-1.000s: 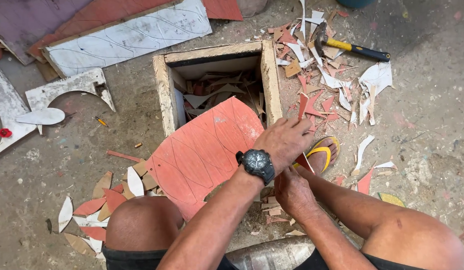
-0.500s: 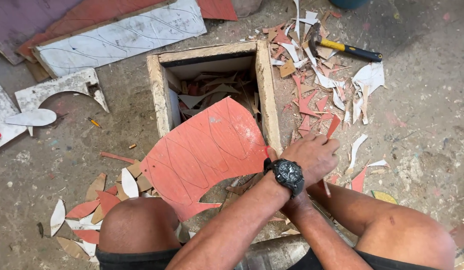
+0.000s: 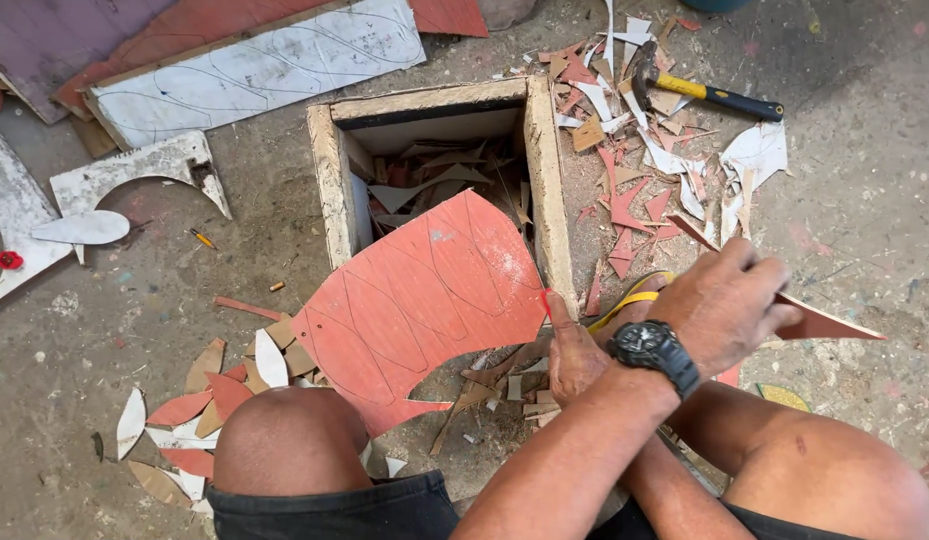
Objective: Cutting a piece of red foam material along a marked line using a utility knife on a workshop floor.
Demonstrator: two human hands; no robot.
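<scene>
I sit on a concrete floor with my forearms crossed. A large red sheet (image 3: pixel 425 295) marked with pencilled leaf outlines rests across the near corner of an open wooden box (image 3: pixel 545 170). My right hand (image 3: pixel 575 355) pinches the sheet's right edge. My left hand (image 3: pixel 730 300), with a black watch on its wrist, is right of the sheet, closed on a long red triangular offcut (image 3: pixel 830 322).
The box holds scrap pieces. A hammer (image 3: pixel 705 92) lies among red and white shards at the upper right. White boards with drawn outlines (image 3: pixel 255 70) lie at the upper left. Leaf-shaped cut pieces (image 3: pixel 215 385) are piled by my left knee. A yellow sandal (image 3: pixel 625 300) sits under my hands.
My left hand has come off the red sheet and swung right, now gripping a triangular red offcut. My right hand has come up to the sheet's right edge.
</scene>
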